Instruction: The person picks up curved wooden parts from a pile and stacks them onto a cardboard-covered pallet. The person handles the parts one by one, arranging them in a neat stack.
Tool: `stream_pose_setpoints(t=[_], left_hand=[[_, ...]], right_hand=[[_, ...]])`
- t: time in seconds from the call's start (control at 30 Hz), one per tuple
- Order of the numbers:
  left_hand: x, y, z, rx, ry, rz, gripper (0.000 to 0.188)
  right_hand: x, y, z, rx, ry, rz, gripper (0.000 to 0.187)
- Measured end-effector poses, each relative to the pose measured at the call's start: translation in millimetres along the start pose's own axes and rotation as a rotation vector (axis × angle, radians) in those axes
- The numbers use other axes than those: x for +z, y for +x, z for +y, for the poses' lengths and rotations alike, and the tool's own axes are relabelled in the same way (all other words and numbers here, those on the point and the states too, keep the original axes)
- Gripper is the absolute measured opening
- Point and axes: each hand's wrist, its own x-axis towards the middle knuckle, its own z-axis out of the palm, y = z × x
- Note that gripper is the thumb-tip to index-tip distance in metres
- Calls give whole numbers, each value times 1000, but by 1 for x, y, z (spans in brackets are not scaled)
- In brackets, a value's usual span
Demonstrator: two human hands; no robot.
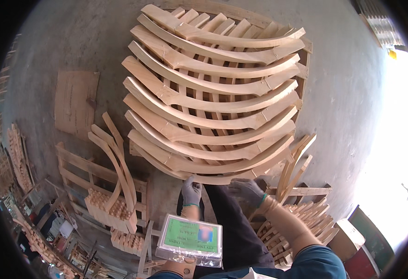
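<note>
A large stack of pale, curved wooden pieces [213,125] lies in front of me, layered in rows with their bows towards me. My left hand [192,191], in a grey glove, is at the near edge of the stack. Its fingers are curled, and a fingertip meets the nearest curved wooden piece [213,179]; whether anything is in the grasp is hidden. Just right of it, my right hand [246,189], gloved too, is below the same piece. Its fingers stretch out to the left, and I see nothing held in them.
Left of me, a wooden pallet [76,160] bears a block of stacked pieces [108,207] and several curved pieces [120,162]. More wooden parts [297,228] lie on a pallet at the right. Flattened cardboard [76,102] lies on the floor. A badge [190,237] hangs before me.
</note>
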Motion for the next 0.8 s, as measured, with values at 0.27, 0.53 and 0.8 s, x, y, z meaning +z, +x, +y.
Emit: stream_pose_setpoints(t=[0.27,0.53,0.8], left_hand=[[40,-25,-7,-90,214,10,50],[36,-10,-6,-117,251,137,44],[31,-3,-5,-166,273,136,40]], right_hand=[[41,124,-271,-1121,-1747,690,59],[59,228,-343,-605,-2274,738,74],[56,235,-348,-595,-2361,745,74]])
